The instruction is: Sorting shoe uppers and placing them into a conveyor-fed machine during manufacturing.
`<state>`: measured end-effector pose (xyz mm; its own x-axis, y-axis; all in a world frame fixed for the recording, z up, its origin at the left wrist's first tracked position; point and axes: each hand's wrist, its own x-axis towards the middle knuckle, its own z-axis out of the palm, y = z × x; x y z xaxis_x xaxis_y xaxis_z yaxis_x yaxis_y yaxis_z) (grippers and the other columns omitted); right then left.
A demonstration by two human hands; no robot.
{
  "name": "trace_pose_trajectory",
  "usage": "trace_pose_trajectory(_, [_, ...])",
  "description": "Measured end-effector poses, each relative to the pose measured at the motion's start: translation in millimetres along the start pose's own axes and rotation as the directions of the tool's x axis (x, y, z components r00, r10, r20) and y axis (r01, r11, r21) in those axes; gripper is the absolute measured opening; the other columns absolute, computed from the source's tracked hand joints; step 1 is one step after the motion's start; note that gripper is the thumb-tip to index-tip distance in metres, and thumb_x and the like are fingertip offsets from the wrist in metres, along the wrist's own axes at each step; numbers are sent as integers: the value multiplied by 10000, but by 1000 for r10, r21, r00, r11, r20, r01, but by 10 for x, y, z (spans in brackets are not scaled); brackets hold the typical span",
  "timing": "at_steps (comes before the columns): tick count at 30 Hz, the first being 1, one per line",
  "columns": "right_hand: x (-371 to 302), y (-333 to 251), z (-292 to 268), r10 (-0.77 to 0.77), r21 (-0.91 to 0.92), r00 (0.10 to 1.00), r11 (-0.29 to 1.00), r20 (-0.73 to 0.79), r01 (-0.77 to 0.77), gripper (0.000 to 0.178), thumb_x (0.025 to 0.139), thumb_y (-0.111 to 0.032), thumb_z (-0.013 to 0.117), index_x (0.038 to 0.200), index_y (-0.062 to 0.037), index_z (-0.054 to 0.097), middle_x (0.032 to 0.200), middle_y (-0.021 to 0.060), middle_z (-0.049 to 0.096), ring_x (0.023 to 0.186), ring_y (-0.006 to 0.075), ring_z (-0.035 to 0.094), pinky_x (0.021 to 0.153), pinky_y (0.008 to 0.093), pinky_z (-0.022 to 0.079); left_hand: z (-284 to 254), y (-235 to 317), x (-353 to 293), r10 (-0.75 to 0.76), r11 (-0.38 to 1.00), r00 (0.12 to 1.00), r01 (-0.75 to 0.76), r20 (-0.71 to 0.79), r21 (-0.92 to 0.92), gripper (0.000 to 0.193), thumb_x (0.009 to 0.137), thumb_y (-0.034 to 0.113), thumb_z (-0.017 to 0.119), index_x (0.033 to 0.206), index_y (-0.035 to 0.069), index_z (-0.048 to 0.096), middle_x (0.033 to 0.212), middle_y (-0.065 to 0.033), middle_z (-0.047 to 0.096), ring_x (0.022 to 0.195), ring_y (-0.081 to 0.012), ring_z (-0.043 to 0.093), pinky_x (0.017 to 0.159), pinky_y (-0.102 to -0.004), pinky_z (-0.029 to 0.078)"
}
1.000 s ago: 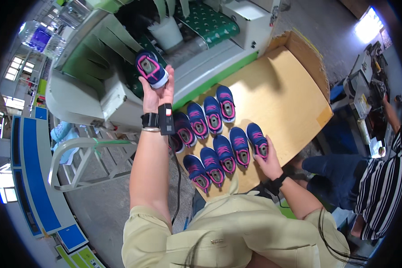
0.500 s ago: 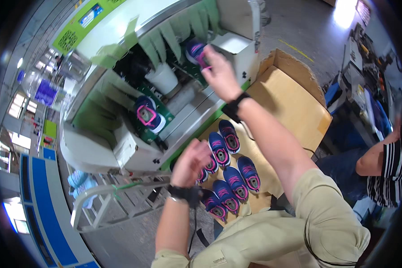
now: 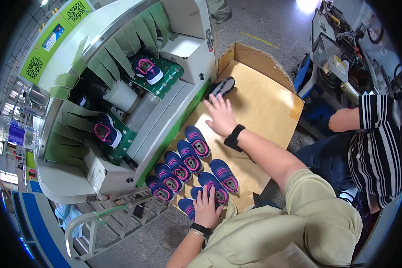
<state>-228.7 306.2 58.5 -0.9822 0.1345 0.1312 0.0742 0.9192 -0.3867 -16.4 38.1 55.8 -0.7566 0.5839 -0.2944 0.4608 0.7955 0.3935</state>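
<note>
My left hand (image 3: 205, 210) lies over a navy sneaker in the near row on the wooden board, fingers spread; it hides part of that shoe. My right hand (image 3: 222, 117) is held above the board with its fingers apart. Just beyond its fingertips is a dark, grey-edged object (image 3: 222, 87), perhaps a shoe on its side, though its kind is unclear. Navy sneakers with pink laces stand in two rows, among them a far-row sneaker (image 3: 197, 141) and a near-row sneaker (image 3: 224, 174). Inside the machine, one sneaker (image 3: 148, 70) sits on the right green plate (image 3: 169, 73), another sneaker (image 3: 107, 130) on the left green plate (image 3: 123, 149).
The white machine (image 3: 78, 49) has green strip curtains (image 3: 116, 56) over its opening. Cardboard (image 3: 265, 62) edges the far side of the board (image 3: 263, 105). At the right is a co-worker in a striped shirt (image 3: 373, 152). A metal frame (image 3: 91, 223) stands at lower left.
My right hand has come out of the machine; the sneaker it held now sits on the right plate. My left hand has moved down onto the near row. The view has shifted.
</note>
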Motion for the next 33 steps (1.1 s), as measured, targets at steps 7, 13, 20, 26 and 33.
trace_pose_trajectory(7, [150, 695, 190, -1, -114, 991, 993, 130, 16, 666, 885, -342, 641, 1471, -132, 405, 1583, 95, 307, 1473, 327, 244, 1168, 583, 211, 29, 82, 18, -8, 1000, 1000, 8, -10, -10, 923, 803, 376, 735, 1540, 110, 247, 1580, -199, 242, 1378, -462, 327, 1038, -649, 329])
trace_pose_trajectory(13, [50, 621, 280, 257, 49, 952, 966, -164, -252, 564, 875, -436, 657, 1270, -48, 547, 1273, 155, 556, 1229, 328, 472, 1083, 524, 311, 56, 0, -8, -53, 998, 997, 51, -50, -32, 925, 792, 375, 745, 1551, 167, 260, 1584, -184, 247, 1377, -452, 338, 1036, -661, 329])
trace_pose_trajectory(20, [253, 1466, 495, 441, 379, 862, 864, -251, -331, 757, 716, -240, 786, 1363, -21, 459, 1272, 214, 542, 1189, 395, 509, 1064, 459, 398, 42, 47, 48, -11, 995, 1000, 8, -26, -99, 952, 817, 319, 741, 1573, 232, 171, 1607, -146, 198, 1407, -441, 302, 1062, -656, 315])
trace_pose_trajectory(26, [-423, 1040, 605, -85, 436, 979, 885, -186, 160, 559, 699, 50, 578, 1245, -44, 506, 1199, 219, 526, 1164, 414, 488, 1038, 457, 396, 36, 12, -94, -57, 995, 998, 56, -9, -82, 942, 842, 329, 718, 1578, 220, 139, 1616, -147, 180, 1411, -431, 310, 1076, -659, 312])
trace_pose_trajectory(33, [-2026, 378, 285, -84, 389, 995, 916, -49, 97, 540, 640, 46, 593, 1166, -50, 513, 1156, 216, 512, 1136, 427, 479, 1001, 472, 395, 159, 14, -16, -15, 999, 998, 12, -60, -53, 996, 817, 298, 743, 1583, 267, 107, 1624, -120, 160, 1429, -420, 280, 1080, -658, 306])
